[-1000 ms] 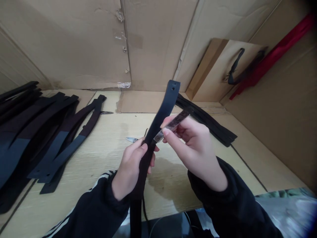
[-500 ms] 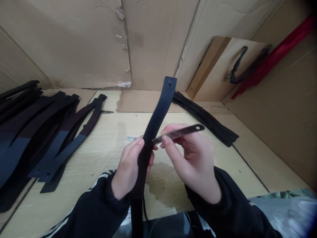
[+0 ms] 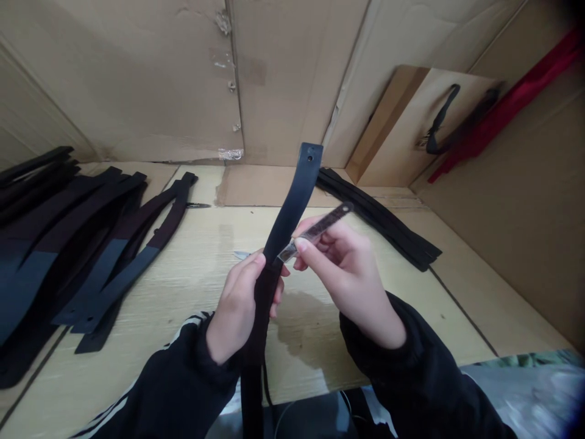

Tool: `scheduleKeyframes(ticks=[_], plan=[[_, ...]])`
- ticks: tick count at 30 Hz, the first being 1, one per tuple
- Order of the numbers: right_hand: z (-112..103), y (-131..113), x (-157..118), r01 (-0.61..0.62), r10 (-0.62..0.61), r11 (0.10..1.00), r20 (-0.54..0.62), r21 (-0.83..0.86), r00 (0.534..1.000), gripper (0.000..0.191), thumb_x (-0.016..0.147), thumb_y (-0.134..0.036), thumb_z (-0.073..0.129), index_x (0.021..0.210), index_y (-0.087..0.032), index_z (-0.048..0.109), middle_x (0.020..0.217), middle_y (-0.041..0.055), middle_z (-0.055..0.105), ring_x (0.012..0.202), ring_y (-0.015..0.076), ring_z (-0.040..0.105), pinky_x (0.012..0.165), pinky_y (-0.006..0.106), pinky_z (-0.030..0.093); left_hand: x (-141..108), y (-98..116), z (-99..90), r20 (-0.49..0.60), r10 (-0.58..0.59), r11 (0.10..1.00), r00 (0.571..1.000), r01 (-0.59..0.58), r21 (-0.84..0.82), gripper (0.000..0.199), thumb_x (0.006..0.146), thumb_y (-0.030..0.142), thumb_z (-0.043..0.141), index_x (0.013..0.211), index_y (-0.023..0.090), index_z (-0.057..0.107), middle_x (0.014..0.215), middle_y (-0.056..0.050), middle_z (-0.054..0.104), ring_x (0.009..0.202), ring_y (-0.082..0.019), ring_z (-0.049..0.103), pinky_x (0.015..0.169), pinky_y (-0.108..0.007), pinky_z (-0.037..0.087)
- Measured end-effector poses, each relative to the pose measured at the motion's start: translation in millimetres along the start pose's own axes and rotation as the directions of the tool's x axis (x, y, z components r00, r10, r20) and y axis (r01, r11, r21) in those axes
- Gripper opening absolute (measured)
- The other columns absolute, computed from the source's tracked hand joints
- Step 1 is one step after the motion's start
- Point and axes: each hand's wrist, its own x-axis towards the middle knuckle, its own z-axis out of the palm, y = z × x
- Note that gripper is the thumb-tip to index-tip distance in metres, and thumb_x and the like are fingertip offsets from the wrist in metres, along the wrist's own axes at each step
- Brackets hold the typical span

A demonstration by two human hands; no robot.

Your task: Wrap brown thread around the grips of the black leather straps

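My left hand [image 3: 237, 305] is wrapped round a long dark strap [image 3: 292, 201], thumb on its face. The strap's smooth upper end, with a small hole, stands up and bends slightly right, while its darker lower part hangs toward my lap. Between the thumb and fingers of my right hand [image 3: 342, 262] is a thin metal ruler [image 3: 320, 228] with a hole at its far end. The ruler's lower tip meets the strap's right edge, just beside my left thumb. Behind my left hand, a small pointed blade [image 3: 241, 255] partly shows on the table.
Several dark two-tone straps [image 3: 105, 262] lie at the left on the table [image 3: 183, 280]. A black bundle of strips [image 3: 384, 219] rests at the right. A paper bag [image 3: 425, 122] leans on the cardboard wall [image 3: 292, 73], near a red strip [image 3: 512, 116]. A dark pointed tool [image 3: 198, 205] lies beyond the straps.
My right hand has shifted a little left and tilted the ruler more upright, turning its face. The strap's top end has moved slightly left. My left hand is nearly still.
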Motion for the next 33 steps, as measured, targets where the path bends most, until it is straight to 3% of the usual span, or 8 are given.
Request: scheduleKeyframes(ticks=[6,10,15,20,29,33], plan=[[-1,2,3,-0.001,0.000,0.999,0.023,0.044,1.000,0.006,0.082,-0.017,0.058,0.086,-0.013,0.056,0.066,-0.0030,0.057,0.056,0.0064,0.058,0.053,0.018,0.051,0,0,-0.8,0.004,-0.022,1.000,1.000,0.022,0.005,0.040,0.084,0.046,0.036,0.075,0.013,0.056,0.049,0.002,0.050,0.039,-0.008,0.044,0.040,-0.019,0.036],[-4,4,5,-0.089,0.083,0.995,0.105,0.049,0.991,0.007,0.083,-0.019,0.058,0.086,-0.014,0.056,0.063,-0.0041,0.053,0.053,0.0058,0.053,0.049,0.017,0.048,0,-1,-1.3,0.005,0.024,0.998,1.000,-0.024,0.059,0.039,0.086,0.044,0.036,0.075,0.013,0.056,0.050,0.002,0.050,0.039,-0.007,0.045,0.041,-0.018,0.037],[-5,4,8,-0.015,0.014,1.000,0.070,0.015,0.997,0.005,0.084,-0.017,0.057,0.083,-0.013,0.057,0.066,-0.0030,0.053,0.055,0.0045,0.051,0.049,0.015,0.045,0,0,-0.1,0.026,-0.005,0.999,1.000,0.004,0.043,0.040,0.085,0.046,0.035,0.073,0.013,0.055,0.049,0.002,0.049,0.038,-0.007,0.044,0.040,-0.018,0.036],[-6,1,9,0.074,-0.070,0.997,-0.143,0.020,0.987,0.003,0.084,-0.018,0.058,0.082,-0.015,0.057,0.066,-0.0034,0.054,0.052,0.0044,0.049,0.047,0.016,0.045,-1,2,1.1,0.048,-0.009,1.000,0.999,0.008,0.024,0.041,0.084,0.049,0.035,0.075,0.014,0.055,0.049,0.002,0.049,0.039,-0.006,0.043,0.040,-0.017,0.036],[2,-5,-4,0.139,-0.153,0.983,-0.123,-0.119,0.980,0.004,0.085,-0.017,0.058,0.081,-0.017,0.061,0.071,-0.0019,0.059,0.057,0.0060,0.054,0.051,0.018,0.047,-4,4,0.4,0.049,-0.007,1.000,0.999,0.007,0.014,0.042,0.084,0.049,0.035,0.074,0.014,0.056,0.050,0.002,0.049,0.039,-0.007,0.045,0.040,-0.017,0.037],[4,-4,-6,0.131,-0.142,0.986,-0.112,-0.105,0.983,0.005,0.085,-0.016,0.057,0.082,-0.017,0.060,0.070,-0.0025,0.059,0.057,0.0055,0.055,0.052,0.017,0.048,-3,3,0.0,0.041,-0.009,1.000,0.999,0.008,0.010,0.043,0.084,0.050,0.036,0.073,0.014,0.056,0.049,0.002,0.049,0.040,-0.007,0.045,0.041,-0.018,0.038]])
